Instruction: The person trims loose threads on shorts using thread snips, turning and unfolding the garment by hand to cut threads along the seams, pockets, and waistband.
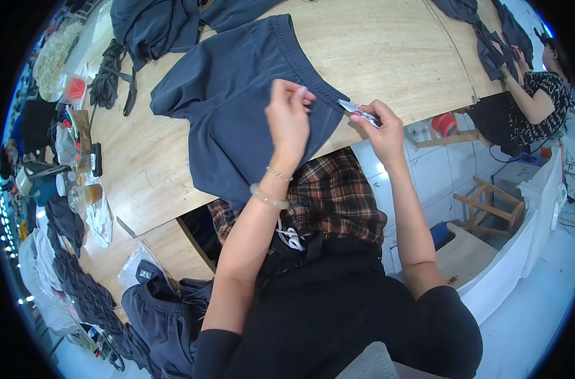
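Note:
Dark grey-blue shorts (pixel 231 107) with an elastic waistband lie spread on the light wooden table (pixel 388 57), partly over its front edge. My left hand (pixel 289 117) is above the shorts near the waistband, its fingers curled and pressed together; whether something small is between them cannot be made out. In my right hand (pixel 379 123) is a small pair of metal thread snips (pixel 357 112), their tip pointing left at the waistband's right end.
More dark garments (pixel 155 28) lie at the table's back left. Cups (pixel 85 196) and a tray stand at the left. Dark clothes (pixel 161 322) pile up at lower left. A co-worker (pixel 540 104) handles dark fabric at the right, near a wooden stool (pixel 489 205).

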